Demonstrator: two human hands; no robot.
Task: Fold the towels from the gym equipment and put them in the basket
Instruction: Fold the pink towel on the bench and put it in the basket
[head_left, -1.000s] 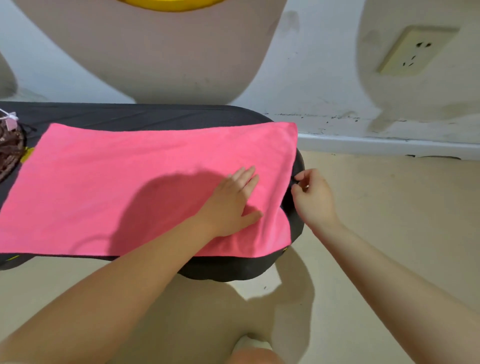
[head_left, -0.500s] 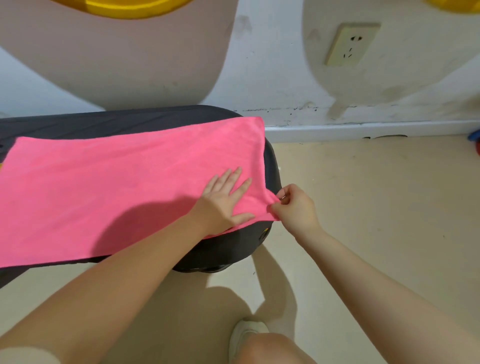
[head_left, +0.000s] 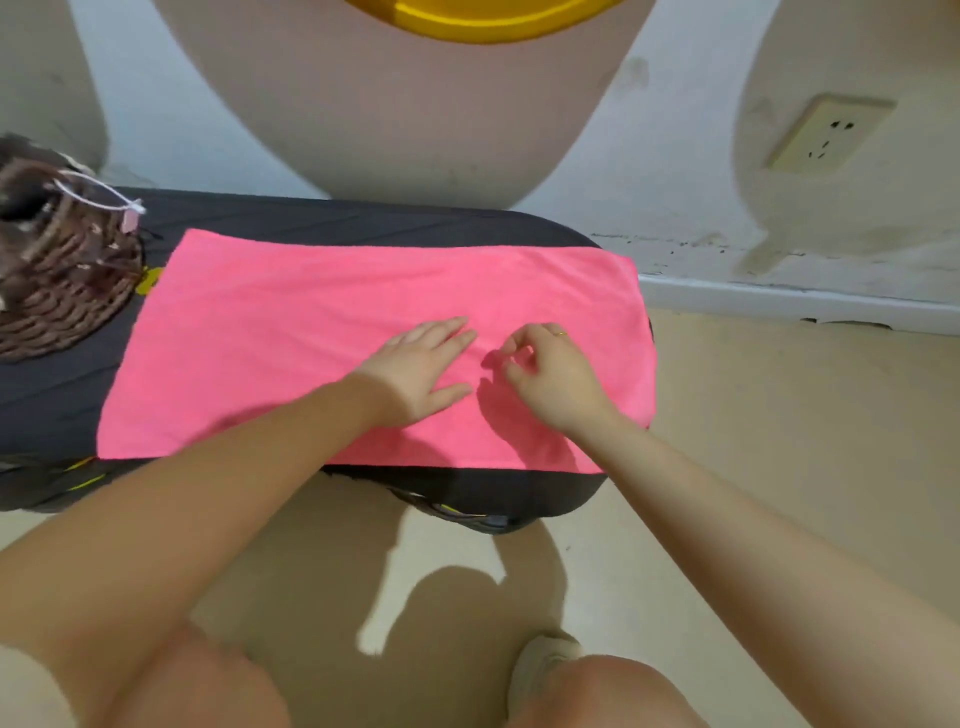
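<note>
Nearest the camera, bare beige floor (head_left: 779, 441) lay open below the knees and stretched away to the right of the black padded bench (head_left: 363, 221). The pink towel (head_left: 291, 332) lay flat across the bench, its near edge close to the bench's front edge and its right edge draping slightly over the rounded end. The left hand (head_left: 418, 366) pressed flat on the towel, fingers straight. Just beside it, the right hand (head_left: 553, 376) hovered over the cloth with fingers curled; whether they pinched any fabric could not be told. Farther left on the bench sat the wicker basket (head_left: 57, 280), just beside the towel's left edge. A wall socket (head_left: 828, 136) was mounted beyond.
</note>
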